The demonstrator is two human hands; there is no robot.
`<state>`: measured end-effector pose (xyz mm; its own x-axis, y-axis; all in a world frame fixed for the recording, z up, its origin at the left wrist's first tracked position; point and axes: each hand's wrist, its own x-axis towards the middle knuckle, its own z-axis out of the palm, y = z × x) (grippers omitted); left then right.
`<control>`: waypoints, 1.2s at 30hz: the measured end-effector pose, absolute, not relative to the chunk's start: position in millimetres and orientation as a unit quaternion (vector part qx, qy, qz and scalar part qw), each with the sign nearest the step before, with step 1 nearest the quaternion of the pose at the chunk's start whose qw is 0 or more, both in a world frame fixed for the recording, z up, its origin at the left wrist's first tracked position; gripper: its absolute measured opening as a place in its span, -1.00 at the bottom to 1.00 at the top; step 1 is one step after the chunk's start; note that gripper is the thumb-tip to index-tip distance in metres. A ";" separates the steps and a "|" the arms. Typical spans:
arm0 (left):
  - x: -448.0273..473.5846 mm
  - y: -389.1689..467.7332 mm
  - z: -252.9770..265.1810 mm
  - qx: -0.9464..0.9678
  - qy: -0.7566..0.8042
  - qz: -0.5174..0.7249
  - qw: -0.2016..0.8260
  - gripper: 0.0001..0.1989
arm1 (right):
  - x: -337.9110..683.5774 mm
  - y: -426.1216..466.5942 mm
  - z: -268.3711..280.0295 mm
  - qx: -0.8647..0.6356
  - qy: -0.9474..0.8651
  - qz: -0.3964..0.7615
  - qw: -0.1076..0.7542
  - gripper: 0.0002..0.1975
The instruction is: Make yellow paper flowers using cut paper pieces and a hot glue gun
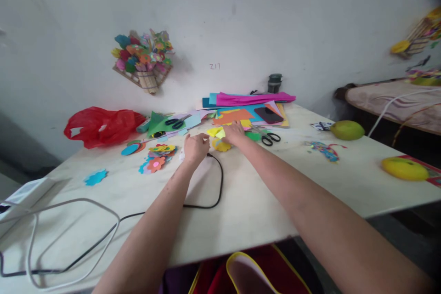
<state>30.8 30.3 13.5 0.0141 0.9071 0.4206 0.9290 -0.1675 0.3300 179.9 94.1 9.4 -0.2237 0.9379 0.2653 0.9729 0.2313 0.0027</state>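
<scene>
My left hand [196, 148] is over the table with its fingers curled together. What it holds, if anything, is too small to make out. A white scrap [182, 154] lies beside it. My right hand [234, 132] reaches further forward, fingers stretched over the orange paper [231, 117]. Touching its left side are folded yellow paper pieces [215, 132]. A yellow paper flower [221, 145] lies between my hands. Black-handled scissors [270, 138] rest just right of my right hand. Left of my left hand is a pile of paper flowers [156, 163].
A red plastic bag [103, 126], more scissors [175, 122] and a phone [268, 115] are at the back. A black cable [221, 183] loops across the table. On the right are a green mango-like fruit [347, 130] and a yellow one [404, 168]. A blue flower [96, 177] lies left.
</scene>
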 end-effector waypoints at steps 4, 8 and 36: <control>31.3 29.1 10.9 -0.713 -0.645 -0.275 0.013 -0.69 | 181.2 94.2 11.9 -0.604 -0.779 -0.089 0.141 -0.56; 34.1 28.0 9.9 -0.722 -0.634 -0.275 0.025 -0.70 | 184.2 102.0 13.9 -0.610 -0.763 -0.051 0.208 -0.53; 34.0 29.4 0.8 -0.701 -0.628 -0.328 0.081 -0.67 | 228.2 86.4 17.5 -0.689 -0.681 -0.087 0.231 -0.60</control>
<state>34.0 29.4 0.8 -0.0044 0.8278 0.5610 0.9338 -0.1973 0.2985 228.2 86.4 17.5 0.0575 0.8987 0.4347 0.9790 0.0345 -0.2008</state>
